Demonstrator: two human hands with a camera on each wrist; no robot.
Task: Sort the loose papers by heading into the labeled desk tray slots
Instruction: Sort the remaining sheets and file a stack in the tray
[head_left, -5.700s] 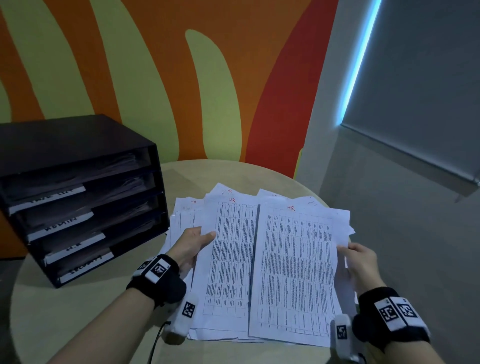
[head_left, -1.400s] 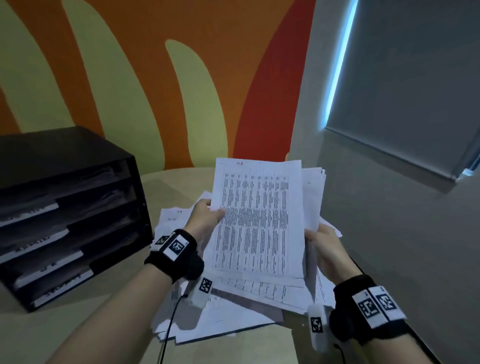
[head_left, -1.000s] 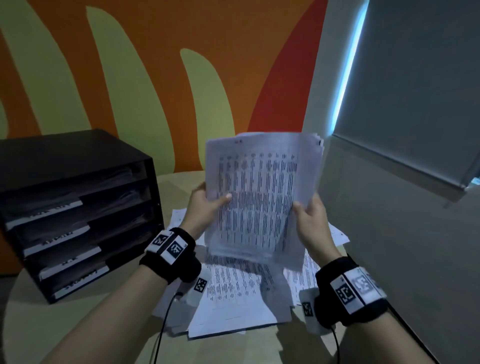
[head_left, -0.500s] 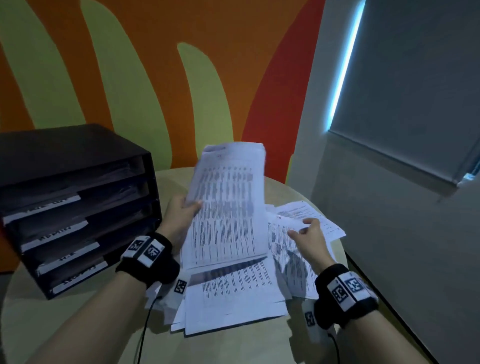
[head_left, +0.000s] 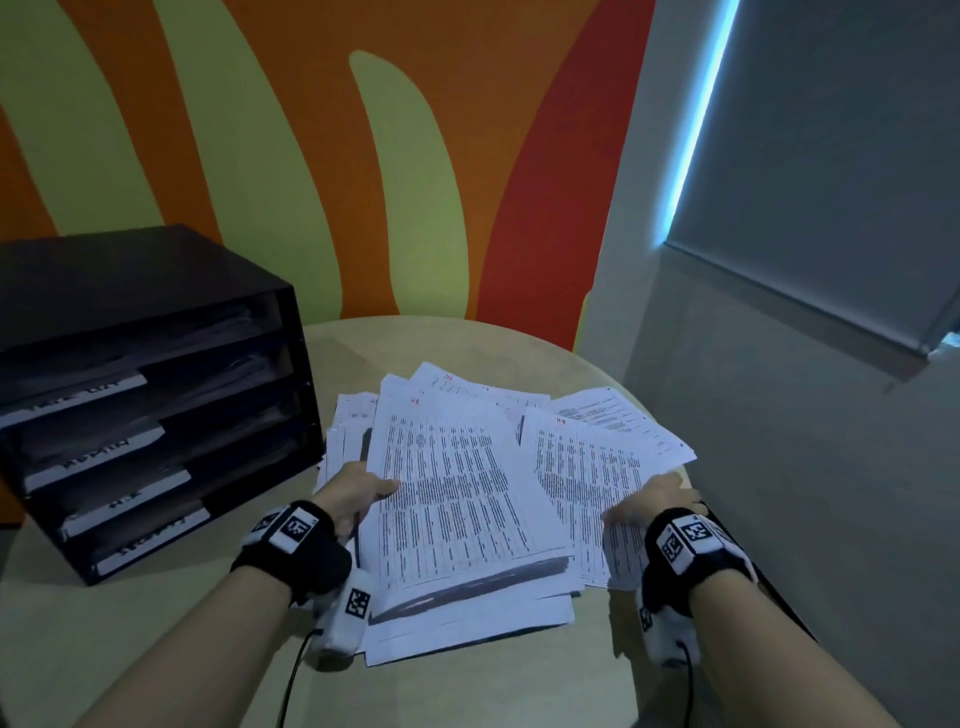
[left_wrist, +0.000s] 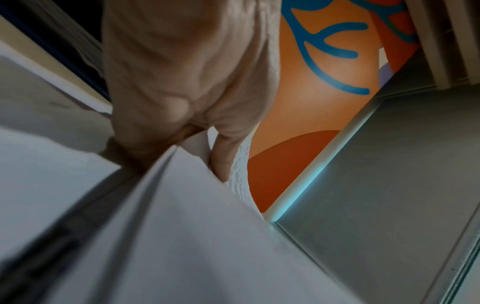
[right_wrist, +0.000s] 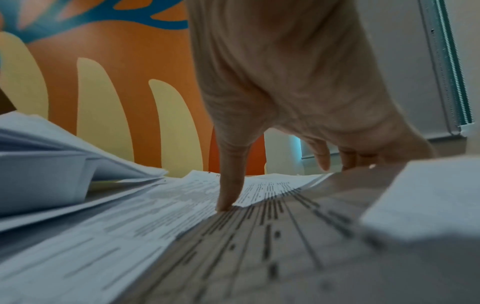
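White printed papers lie in a loose pile (head_left: 467, 618) on the round table, some with red "HR" written at the top. My left hand (head_left: 358, 493) grips the left edge of a thick stack (head_left: 457, 493) resting on the pile, thumb on top and fingers under (left_wrist: 205, 148). At the table's right, my right hand (head_left: 649, 501) holds the right edge of a loose sheet (head_left: 587, 467). Its thumb (right_wrist: 226, 203) presses the print and its fingers curl past the edge. The black four-slot desk tray (head_left: 156, 415) stands at the left, with papers in its slots and white labels.
The beige round table (head_left: 493, 686) has bare surface in front of the pile and before the tray. An orange and green wall is behind. A grey wall and a window blind (head_left: 831, 182) are close on the right. Cables run from both wristbands.
The stack I held upright with both hands has come down onto the pile, in my left hand alone. My right hand let go of it and moved to the sheets at the right.
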